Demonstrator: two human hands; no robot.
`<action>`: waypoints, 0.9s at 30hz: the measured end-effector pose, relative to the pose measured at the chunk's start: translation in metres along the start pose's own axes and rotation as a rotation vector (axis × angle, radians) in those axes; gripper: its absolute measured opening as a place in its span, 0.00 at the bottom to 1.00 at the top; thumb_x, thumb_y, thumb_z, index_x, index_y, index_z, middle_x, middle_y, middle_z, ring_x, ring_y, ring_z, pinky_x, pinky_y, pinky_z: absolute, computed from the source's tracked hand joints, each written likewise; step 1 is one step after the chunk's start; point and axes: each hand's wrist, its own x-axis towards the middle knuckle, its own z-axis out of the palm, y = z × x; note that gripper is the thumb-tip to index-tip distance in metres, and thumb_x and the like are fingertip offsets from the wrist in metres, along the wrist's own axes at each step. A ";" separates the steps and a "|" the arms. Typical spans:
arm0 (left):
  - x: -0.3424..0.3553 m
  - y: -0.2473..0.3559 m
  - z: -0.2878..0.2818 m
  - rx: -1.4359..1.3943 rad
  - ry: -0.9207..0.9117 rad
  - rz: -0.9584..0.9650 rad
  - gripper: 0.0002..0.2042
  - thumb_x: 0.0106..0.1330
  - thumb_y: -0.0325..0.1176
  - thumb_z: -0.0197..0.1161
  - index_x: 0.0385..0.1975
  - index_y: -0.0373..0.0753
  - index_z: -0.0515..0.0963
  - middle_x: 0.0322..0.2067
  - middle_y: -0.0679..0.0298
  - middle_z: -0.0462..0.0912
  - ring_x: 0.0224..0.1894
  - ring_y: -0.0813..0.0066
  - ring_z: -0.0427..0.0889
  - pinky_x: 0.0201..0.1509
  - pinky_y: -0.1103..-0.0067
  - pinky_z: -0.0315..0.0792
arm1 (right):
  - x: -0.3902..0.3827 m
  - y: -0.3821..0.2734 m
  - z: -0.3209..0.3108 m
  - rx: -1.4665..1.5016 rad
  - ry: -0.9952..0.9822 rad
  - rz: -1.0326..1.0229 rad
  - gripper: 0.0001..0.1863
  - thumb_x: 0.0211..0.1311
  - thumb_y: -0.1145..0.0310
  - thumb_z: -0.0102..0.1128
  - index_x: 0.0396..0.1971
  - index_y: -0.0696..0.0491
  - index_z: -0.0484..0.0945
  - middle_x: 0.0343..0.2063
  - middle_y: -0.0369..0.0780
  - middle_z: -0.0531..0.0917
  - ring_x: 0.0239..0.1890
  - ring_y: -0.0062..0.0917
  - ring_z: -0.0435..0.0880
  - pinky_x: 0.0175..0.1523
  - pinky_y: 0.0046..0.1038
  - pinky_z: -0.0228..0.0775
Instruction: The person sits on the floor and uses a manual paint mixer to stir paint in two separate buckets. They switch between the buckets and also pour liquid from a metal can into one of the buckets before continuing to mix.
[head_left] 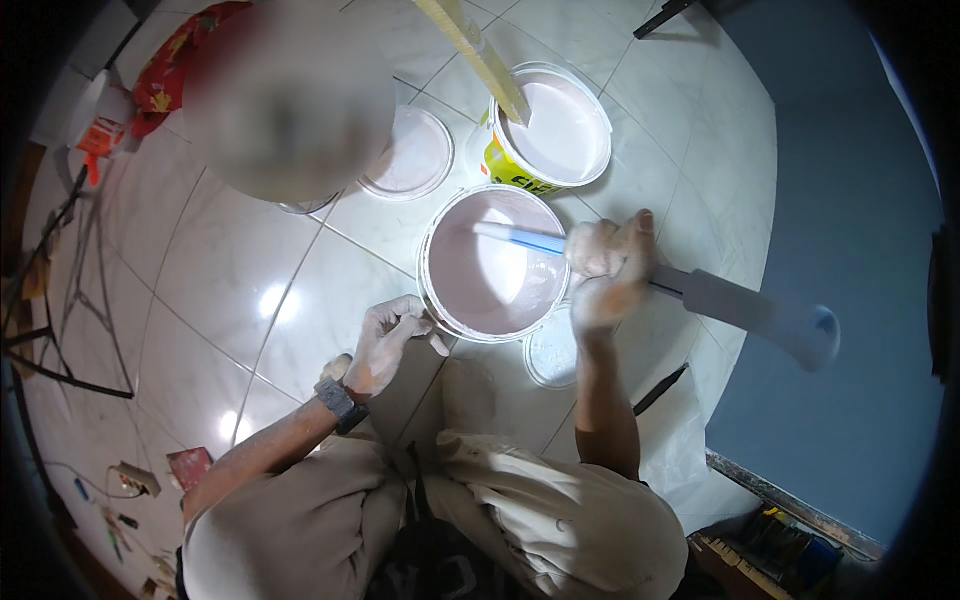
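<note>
Loose, creased, off-white trousers [562, 515] are spreading across the lower frame, a chunky dark-grey wristband [341, 404] is showing left of centre, and a black garment [430, 545] is bearing faint lettering at bottom centre.

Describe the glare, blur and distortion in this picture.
Head view: glare whitens spots on the floor tiles and inside the bucket; head view: the tool in the right hand looks smeared, the pale round shape at upper left blurred; head view: the edge of the blue panel bows.
</note>
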 end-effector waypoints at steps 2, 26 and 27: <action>0.001 0.005 0.002 0.024 -0.005 0.006 0.10 0.68 0.26 0.45 0.33 0.31 0.76 0.34 0.60 0.78 0.34 0.67 0.83 0.44 0.71 0.78 | 0.006 -0.010 -0.010 -0.139 -0.030 -0.128 0.26 0.76 0.63 0.46 0.13 0.46 0.54 0.08 0.31 0.52 0.10 0.17 0.48 0.18 0.25 0.42; 0.053 0.152 0.046 0.444 0.017 -0.076 0.46 0.69 0.72 0.28 0.67 0.35 0.68 0.13 0.75 0.54 0.15 0.82 0.54 0.23 0.84 0.58 | -0.001 -0.007 0.012 0.177 -0.068 0.096 0.27 0.75 0.65 0.52 0.12 0.48 0.57 0.09 0.29 0.58 0.10 0.13 0.53 0.18 0.23 0.45; 0.054 0.152 0.044 0.456 -0.006 -0.063 0.46 0.69 0.72 0.28 0.67 0.35 0.68 0.12 0.75 0.55 0.15 0.82 0.54 0.23 0.84 0.58 | 0.005 -0.008 0.009 0.115 -0.025 0.052 0.27 0.75 0.64 0.53 0.12 0.48 0.57 0.09 0.29 0.58 0.10 0.13 0.53 0.18 0.23 0.45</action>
